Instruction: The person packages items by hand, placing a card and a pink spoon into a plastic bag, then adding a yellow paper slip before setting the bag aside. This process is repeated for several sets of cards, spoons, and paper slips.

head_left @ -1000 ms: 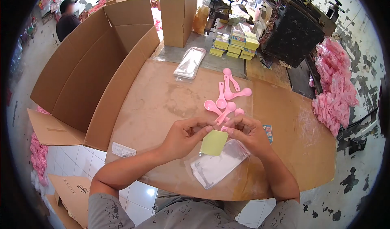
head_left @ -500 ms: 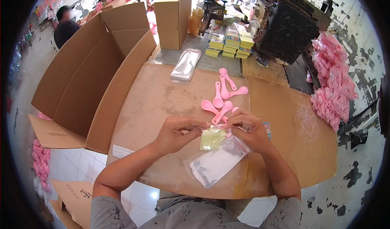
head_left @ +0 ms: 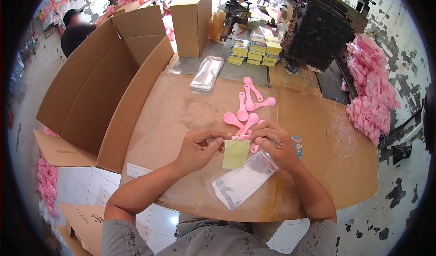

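Observation:
A small clear plastic bag with a pale yellow card point(head_left: 236, 155) in it hangs between my hands. My left hand point(head_left: 197, 150) pinches the bag's upper left edge between thumb and finger. At the upper right edge, my right hand point(head_left: 278, 148) has its fingers closed on the same bag. Several pink measuring spoons point(head_left: 242, 108) lie just beyond my fingers, one partly hidden by the right hand. Below the card rests a pile of clear plastic bags point(head_left: 243, 183). A blue printed card point(head_left: 297, 147) shows beside my right hand.
An open cardboard box point(head_left: 91, 92) stands at left, a tall carton point(head_left: 193, 26) behind. Another bundle of clear bags point(head_left: 207, 74) and stacked yellow cards point(head_left: 256, 49) lie farther back. A black machine box point(head_left: 318, 35) and bagged pink spoons point(head_left: 370, 92) are right. A person point(head_left: 76, 33) is at far left.
The yellow card now hangs straighter and shows its whole face, where plastic and fingers covered its right side before. Both hands stay at the bag's top edge.

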The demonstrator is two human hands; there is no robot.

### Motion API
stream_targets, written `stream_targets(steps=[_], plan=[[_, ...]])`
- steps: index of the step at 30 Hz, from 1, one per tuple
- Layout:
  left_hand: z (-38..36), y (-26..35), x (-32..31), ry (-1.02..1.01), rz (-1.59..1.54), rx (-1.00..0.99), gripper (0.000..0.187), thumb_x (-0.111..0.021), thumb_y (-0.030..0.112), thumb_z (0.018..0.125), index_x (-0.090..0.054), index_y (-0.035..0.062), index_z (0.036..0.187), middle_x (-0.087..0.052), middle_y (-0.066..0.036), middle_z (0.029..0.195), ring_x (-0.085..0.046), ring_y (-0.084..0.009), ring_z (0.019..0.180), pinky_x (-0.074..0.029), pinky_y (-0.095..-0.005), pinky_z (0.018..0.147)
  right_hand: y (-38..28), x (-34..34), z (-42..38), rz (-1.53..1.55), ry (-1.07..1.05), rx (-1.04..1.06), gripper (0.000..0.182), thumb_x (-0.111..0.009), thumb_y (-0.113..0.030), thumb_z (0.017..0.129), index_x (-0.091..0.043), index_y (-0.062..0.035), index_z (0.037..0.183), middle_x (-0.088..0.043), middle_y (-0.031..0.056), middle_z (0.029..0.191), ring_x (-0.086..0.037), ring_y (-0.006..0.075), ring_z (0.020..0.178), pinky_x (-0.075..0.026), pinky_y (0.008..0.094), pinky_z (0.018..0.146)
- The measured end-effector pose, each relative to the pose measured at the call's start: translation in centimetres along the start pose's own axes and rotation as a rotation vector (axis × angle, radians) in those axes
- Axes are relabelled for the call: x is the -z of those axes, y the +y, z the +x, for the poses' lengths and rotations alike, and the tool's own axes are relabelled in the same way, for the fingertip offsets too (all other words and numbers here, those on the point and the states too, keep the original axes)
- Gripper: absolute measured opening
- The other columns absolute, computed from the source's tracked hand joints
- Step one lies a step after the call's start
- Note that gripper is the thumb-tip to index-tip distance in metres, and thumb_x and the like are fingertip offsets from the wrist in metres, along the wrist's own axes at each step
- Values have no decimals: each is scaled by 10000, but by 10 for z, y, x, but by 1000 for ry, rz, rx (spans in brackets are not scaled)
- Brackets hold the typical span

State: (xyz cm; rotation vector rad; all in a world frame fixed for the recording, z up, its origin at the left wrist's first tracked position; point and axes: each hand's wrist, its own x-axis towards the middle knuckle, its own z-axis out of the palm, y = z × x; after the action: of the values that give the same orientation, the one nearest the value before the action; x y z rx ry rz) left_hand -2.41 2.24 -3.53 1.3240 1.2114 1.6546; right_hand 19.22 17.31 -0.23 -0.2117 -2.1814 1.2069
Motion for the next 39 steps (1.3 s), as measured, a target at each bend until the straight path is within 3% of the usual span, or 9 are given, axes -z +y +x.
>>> stream_targets(steps=[6, 12, 22, 28, 30, 31, 34, 36, 39], plan=[[0, 7, -6, 20, -46, 123, 177, -669, 3, 984, -697, -38, 1154, -758, -114, 1044, -730, -134, 888, -619, -272, 725, 6, -4, -2, 18, 0, -101, 152, -734, -2, 900, -734, 14, 1051, -669, 75, 1044, -631, 139, 908, -537, 285, 765], [3, 6, -4, 39, -140, 210, 251, -699, 52, 987, -653, -22, 1222, -747, -105, 1063, -726, -128, 882, -611, -275, 690, 2, -11, -4, 380, 13, -349, 396, -721, -37, 946, -585, 9, 1316, -633, 64, 1180, -641, 123, 989, -549, 271, 851], [8, 21, -9, 120, -165, 167, 296, -701, 108, 997, -635, -5, 1263, -734, -80, 1008, -712, -128, 855, -587, -258, 703, 5, -14, -6, 341, -14, -358, 484, -708, -2, 946, -518, 21, 1391, -614, 36, 1012, -617, 102, 907, -536, 261, 810], [4, 5, 3, -219, -70, 310, 201, -692, 106, 1000, -665, 2, 1170, -727, -69, 977, -709, -120, 838, -575, -251, 740, -11, -7, 0, 405, 34, -327, 480, -701, 0, 949, -524, 21, 1394, -613, 35, 1000, -619, 105, 906, -523, 257, 808], [5, 11, 12, -131, -75, 271, 162, -685, 124, 1009, -677, 6, 1120, -728, -71, 970, -715, -129, 826, -579, -260, 738, -7, -1, 0, 422, 67, -256, 463, -698, -21, 958, -542, 1, 1394, -621, 35, 1001, -624, 106, 917, -524, 274, 817], [7, 16, 17, -86, -77, 253, 149, -681, 133, 1013, -682, 8, 1095, -729, -72, 966, -718, -133, 820, -581, -265, 737, -11, 8, 1, 281, 69, -253, 444, -697, -31, 959, -563, -12, 1383, -632, 39, 1006, -628, 108, 928, -524, 282, 828], [24, 47, 29, 569, -241, -147, 247, -609, 214, 1063, -634, 17, 1209, -712, -93, 1089, -718, -156, 964, -589, -300, 776, -17, 53, 2, -105, 104, -246, 392, -701, -62, 953, -626, -43, 1338, -662, 58, 1024, -642, 132, 963, -522, 312, 862], [29, 72, 28, 633, -480, -213, 296, -596, 190, 1064, -592, 24, 1309, -699, -86, 1148, -697, -152, 987, -580, -317, 801, -8, 81, -4, -317, 164, -236, 362, -715, -83, 936, -669, -53, 1294, -682, 76, 1037, -656, 171, 991, -520, 337, 887], [20, 20, 28, 349, -115, -57, 347, -684, 237, 1012, -633, 44, 1296, -698, -66, 1146, -677, -154, 958, -557, -318, 806, 13, 109, -25, -682, 42, -282, 342, -755, -116, 893, -710, -40, 1223, -679, 98, 1066, -653, 242, 1043, -504, 359, 941]])
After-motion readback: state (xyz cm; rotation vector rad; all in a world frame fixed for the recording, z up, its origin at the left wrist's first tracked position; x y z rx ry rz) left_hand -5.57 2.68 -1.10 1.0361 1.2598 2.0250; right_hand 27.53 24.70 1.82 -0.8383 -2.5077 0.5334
